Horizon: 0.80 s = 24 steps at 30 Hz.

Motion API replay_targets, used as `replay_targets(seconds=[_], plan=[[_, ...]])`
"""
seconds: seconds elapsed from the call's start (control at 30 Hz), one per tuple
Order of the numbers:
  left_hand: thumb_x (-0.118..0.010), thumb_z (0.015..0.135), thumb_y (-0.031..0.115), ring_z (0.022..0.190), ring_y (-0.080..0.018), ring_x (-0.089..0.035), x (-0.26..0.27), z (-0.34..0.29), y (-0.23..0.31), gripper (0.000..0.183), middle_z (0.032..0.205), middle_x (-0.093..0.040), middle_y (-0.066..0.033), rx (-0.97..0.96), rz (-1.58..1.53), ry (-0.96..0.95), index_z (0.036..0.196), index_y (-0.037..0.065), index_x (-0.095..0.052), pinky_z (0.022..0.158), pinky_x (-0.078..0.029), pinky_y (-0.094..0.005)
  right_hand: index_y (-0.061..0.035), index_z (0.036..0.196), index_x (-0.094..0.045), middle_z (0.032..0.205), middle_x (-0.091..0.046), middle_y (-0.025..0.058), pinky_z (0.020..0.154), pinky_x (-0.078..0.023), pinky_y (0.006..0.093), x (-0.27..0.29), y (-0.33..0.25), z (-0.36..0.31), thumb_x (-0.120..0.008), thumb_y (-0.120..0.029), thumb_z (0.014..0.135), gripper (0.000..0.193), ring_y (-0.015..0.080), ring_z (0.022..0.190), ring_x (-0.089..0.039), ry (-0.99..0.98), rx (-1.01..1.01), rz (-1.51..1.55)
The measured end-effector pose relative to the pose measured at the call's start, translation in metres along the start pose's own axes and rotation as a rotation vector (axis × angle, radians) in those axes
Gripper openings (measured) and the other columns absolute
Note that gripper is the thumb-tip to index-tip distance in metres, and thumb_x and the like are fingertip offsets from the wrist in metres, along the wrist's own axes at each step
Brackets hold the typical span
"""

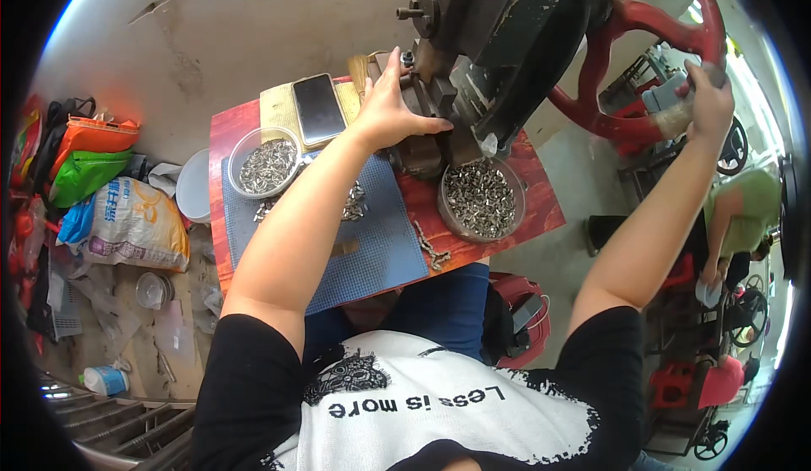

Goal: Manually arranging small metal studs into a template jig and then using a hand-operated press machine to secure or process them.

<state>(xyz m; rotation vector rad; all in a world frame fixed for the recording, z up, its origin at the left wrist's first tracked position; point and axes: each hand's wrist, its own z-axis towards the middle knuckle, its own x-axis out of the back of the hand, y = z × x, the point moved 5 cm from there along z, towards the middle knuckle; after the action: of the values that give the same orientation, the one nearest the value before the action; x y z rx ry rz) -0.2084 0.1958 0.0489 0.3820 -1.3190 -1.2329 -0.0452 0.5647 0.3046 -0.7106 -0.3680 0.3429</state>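
Red wheel [659, 21]: sitting on the dark press [524, 40], probably feeling heavy, hard and stiff; the rim is looking like the best place to hold
Right hand [712, 106]: wrapping its grip snugly round the wheel's rim
Left hand [387, 114]: spreading its grip wide by the metal block [443, 95], holding nothing that is showing
White tub [234, 167]: holding shiny metal bits [269, 167] on the bench [541, 205]
Clear tub [519, 194]: holding lots of little metal pieces [480, 201] near the press
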Motion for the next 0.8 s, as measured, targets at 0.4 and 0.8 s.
replay_targets(seconds=[0.4,0.8], plan=[[-0.094,0.049,0.050,0.141,-0.0366,-0.037,-0.005,-0.030,0.012,0.146,0.145,-0.045,-0.0243,-0.015,0.020,0.101,0.153,-0.007,-0.009,0.121,-0.012,-0.0479,0.0042,0.106,-0.055,0.079,-0.064,0.0107,0.051,-0.055,0.0328,-0.027,0.052,-0.074,-0.068,0.004,0.077,0.031,0.0185,0.054,-0.062,0.233,0.163,0.308],[-0.093,0.053,0.048,0.137,-0.0380,-0.038,-0.010,-0.070,0.041,0.139,0.138,-0.047,-0.0252,-0.052,0.111,0.261,0.152,-0.009,-0.012,0.119,-0.014,-0.0515,0.0055,0.114,-0.050,0.092,-0.064,0.0146,0.077,-0.053,0.0396,-0.036,0.088,-0.109,-0.079,-0.012,0.079,0.049,0.0268,0.086,-0.068,0.244,0.142,0.140]])
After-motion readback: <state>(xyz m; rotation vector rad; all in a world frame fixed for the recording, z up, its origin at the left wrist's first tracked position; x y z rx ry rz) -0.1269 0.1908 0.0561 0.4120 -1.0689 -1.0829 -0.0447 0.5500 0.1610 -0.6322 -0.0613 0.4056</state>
